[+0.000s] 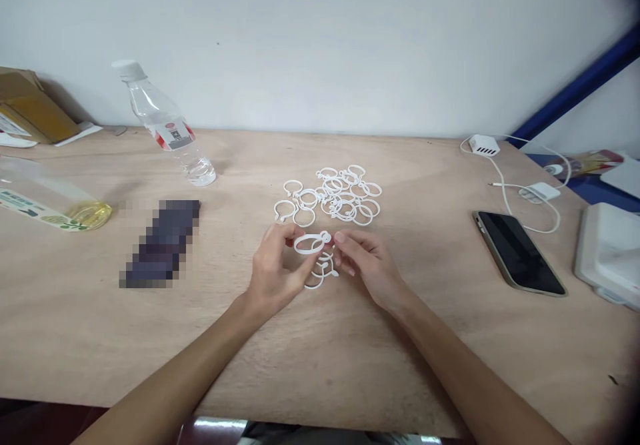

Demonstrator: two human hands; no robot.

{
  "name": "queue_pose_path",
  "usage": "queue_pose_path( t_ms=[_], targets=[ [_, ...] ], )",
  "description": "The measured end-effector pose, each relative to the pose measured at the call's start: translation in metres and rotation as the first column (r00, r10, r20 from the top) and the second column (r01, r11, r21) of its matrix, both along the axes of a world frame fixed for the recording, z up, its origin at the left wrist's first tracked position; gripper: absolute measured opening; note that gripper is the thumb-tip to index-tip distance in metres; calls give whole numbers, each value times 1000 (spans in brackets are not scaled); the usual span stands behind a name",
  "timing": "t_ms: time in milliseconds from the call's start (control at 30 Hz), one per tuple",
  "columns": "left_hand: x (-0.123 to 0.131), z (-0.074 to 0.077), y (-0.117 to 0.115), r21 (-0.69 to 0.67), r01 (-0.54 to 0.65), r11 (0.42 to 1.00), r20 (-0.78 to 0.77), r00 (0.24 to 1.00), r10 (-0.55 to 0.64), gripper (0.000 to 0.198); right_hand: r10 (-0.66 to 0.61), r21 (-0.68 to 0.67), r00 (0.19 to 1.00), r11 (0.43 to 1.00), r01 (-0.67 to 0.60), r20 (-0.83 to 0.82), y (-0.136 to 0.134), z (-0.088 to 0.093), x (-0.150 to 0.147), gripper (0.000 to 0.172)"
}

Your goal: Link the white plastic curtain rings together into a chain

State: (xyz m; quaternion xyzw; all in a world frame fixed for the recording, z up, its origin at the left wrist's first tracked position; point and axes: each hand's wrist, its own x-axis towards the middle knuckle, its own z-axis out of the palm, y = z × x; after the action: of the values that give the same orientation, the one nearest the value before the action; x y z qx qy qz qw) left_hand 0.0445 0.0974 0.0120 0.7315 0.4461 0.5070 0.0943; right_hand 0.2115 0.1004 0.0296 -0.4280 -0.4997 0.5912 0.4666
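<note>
My left hand (273,268) is closed on a white plastic ring (309,244) with a small eyelet on its right side, gripped between thumb and fingers above the table. The fingertips of my right hand (367,263) are pinched together at the eyelet end of the same ring; the exact contact is partly hidden. Just below and between the hands lie a few more open rings (315,286), partly covered by the left thumb. Beyond my fingers a loose pile of similar white rings (345,198) is spread on the wooden table (320,365).
To the left stand a clear water bottle (167,128), a bottle with yellow liquid (60,205), a cardboard box (37,108) and a blurred dark item (163,245). At right are a phone (520,253), a charger (484,145) with white cable and a white case (610,251).
</note>
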Motion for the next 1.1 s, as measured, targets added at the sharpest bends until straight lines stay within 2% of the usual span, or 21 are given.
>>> queue_pose_path(
  t_ms=[100, 200, 333, 500, 633, 733, 800, 833, 933, 1000, 1100],
  targets=[
    [-1, 2, 0, 45, 94, 995, -114, 990, -89, 11, -66, 65, 994, 996, 61, 87, -2, 3, -4, 25],
    [-2, 0, 1, 44, 139, 989, -136, 982, -132, 11, -91, 82, 987, 993, 80, 134, -4, 3, -7, 21],
    [-3, -3, 0, -43, 108, 993, -96, 989, -111, 10, -76, 74, 985, 995, 65, 153, -6, 1, -9, 24],
    [-2, -1, 0, -44, 87, 995, -81, 993, -90, 6, -150, 249, 934, 966, 69, 324, -10, -5, -12, 14],
    [-1, 1, 0, -20, 71, 997, -103, 992, -72, 6, -183, 297, 920, 952, 77, 346, -11, -7, -13, 8],
    [0, 2, 0, -22, 47, 999, -91, 995, -49, 6, -177, 240, 932, 965, 101, 317, -10, -4, -12, 10],
    [-1, 3, 0, -41, 34, 999, -80, 996, -37, 4, -175, 154, 948, 979, 137, 265, -8, -2, -11, 12],
    [-1, 4, 0, -60, 33, 998, -81, 996, -38, 12, -175, 102, 959, 983, 155, 224, -7, -1, -10, 14],
    [-3, 5, 0, -188, 59, 980, -67, 995, -72, 36, -169, -56, 984, 983, 173, 64, -3, 2, -6, 19],
    [-3, 6, 1, -297, 82, 951, -32, 995, -96, 37, -156, -129, 987, 980, 150, -34, -1, 2, -4, 21],
    [-3, 8, 1, -408, 105, 907, -21, 992, -124, 43, -118, -169, 987, 981, 98, -110, 0, 2, -2, 19]
  ],
)
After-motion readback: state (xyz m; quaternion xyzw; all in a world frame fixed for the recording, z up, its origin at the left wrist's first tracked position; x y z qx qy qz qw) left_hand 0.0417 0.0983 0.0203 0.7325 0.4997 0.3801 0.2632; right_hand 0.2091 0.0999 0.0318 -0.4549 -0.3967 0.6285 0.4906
